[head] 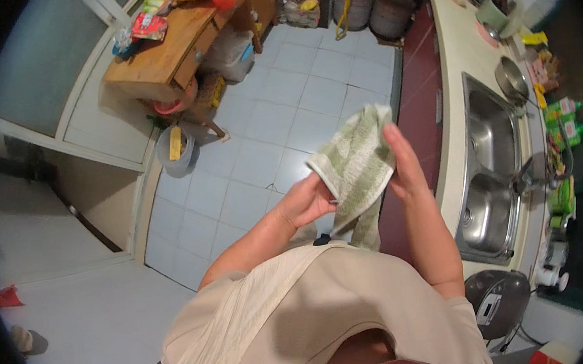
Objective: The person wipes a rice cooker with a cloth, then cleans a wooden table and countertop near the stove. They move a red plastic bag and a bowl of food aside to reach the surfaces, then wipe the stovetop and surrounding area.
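A green and white striped terry towel (362, 163) hangs bunched between my hands in front of my body. My left hand (309, 198) grips its edge at the lower left, with the fingertips partly hidden under the cloth. My right hand (407, 164) presses against the towel's right side, thumb side up, its fingers mostly hidden behind the fabric. One end of the towel drops down toward my waist.
On the right, a counter (448, 38) carries a double steel sink (489, 211), a steel pot (511, 77) and a dark rice cooker (497, 304). A wooden desk (156, 64), a plastic bucket (178, 163) and a storage bin (231, 57) stand on the left. Gas cylinders (354, 5) stand beyond.
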{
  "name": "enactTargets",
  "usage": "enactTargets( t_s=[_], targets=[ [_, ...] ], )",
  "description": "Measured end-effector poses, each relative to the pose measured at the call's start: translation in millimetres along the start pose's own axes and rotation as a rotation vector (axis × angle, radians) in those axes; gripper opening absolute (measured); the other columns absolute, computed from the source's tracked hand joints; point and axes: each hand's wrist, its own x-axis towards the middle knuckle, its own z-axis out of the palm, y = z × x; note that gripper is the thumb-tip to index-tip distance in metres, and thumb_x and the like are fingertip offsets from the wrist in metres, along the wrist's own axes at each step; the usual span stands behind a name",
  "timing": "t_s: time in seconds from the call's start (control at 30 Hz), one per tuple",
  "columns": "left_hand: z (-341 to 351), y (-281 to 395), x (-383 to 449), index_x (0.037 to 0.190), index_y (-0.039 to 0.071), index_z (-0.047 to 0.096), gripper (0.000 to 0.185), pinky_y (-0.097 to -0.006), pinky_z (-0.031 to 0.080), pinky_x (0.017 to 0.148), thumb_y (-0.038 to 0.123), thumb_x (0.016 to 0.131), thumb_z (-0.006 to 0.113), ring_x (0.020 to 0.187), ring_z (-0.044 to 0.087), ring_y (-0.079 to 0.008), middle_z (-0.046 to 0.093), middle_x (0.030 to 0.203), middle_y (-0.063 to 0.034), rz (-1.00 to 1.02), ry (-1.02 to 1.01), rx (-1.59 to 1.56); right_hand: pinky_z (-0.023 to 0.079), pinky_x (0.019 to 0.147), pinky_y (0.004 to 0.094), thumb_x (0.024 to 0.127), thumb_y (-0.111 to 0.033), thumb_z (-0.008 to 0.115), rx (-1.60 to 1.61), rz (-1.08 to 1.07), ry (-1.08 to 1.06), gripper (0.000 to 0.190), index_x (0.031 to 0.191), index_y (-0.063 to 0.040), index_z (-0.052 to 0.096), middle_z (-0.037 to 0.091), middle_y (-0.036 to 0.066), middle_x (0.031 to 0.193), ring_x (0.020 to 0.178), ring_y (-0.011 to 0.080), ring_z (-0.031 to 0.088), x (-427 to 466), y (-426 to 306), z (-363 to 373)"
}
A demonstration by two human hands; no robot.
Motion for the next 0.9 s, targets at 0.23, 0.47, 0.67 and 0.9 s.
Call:
enactTargets(
  t_s=[0.23, 0.47, 0.67, 0.9],
  targets=[
    [-64, 108, 7, 0.136, 0.000, 0.044, 0.049, -0.0421, 0.049, 0.095, 0.037, 0.104, 0.036, 0.117, 0.056, -0.0262, 0.053, 0.133, -0.0123, 0.025, 0.284, 0.434, 0.051, 0.088, 0.0328, 0.092, -0.020, 0.061, -0.057, 0.211, -0.061, 0.042, 0.129, -0.002, 0.050, 0.061, 0.010, 0.116, 0.101, 0.0178, 0.062, 73, 44, 12],
    [-97, 187, 11, 0.138, -0.001, 0.041, 0.050, -0.0438, 0.046, 0.102, 0.035, 0.105, 0.034, 0.123, 0.052, -0.0286, 0.050, 0.137, -0.0140, 0.355, 0.232, -0.113, 0.048, 0.081, 0.0266, 0.092, -0.023, 0.060, -0.069, -0.191, 0.081, 0.059, 0.143, -0.003, 0.038, 0.064, 0.005, 0.110, 0.093, 0.0113, 0.062, 138, 1, 48],
    [-131, 233, 20, 0.133, -0.003, 0.046, 0.046, -0.0453, 0.047, 0.100, 0.030, 0.104, 0.035, 0.120, 0.055, -0.0301, 0.055, 0.131, -0.0164, 0.258, 0.420, -0.087, 0.045, 0.074, 0.0213, 0.088, -0.014, 0.066, -0.442, 0.066, 0.076, 0.068, 0.148, -0.008, 0.033, 0.063, 0.001, 0.099, 0.086, 0.0071, 0.058, 184, 3, 67],
    [-168, 286, 37, 0.126, -0.005, 0.052, 0.039, -0.0425, 0.052, 0.094, 0.022, 0.102, 0.038, 0.112, 0.061, -0.0288, 0.061, 0.123, -0.0195, 0.071, 0.564, 0.043, 0.044, 0.075, 0.0266, 0.085, -0.011, 0.064, -0.459, 0.168, -0.180, 0.038, 0.123, -0.010, 0.063, 0.062, -0.001, 0.090, 0.081, 0.0091, 0.053, 269, -21, 52]
  ],
)
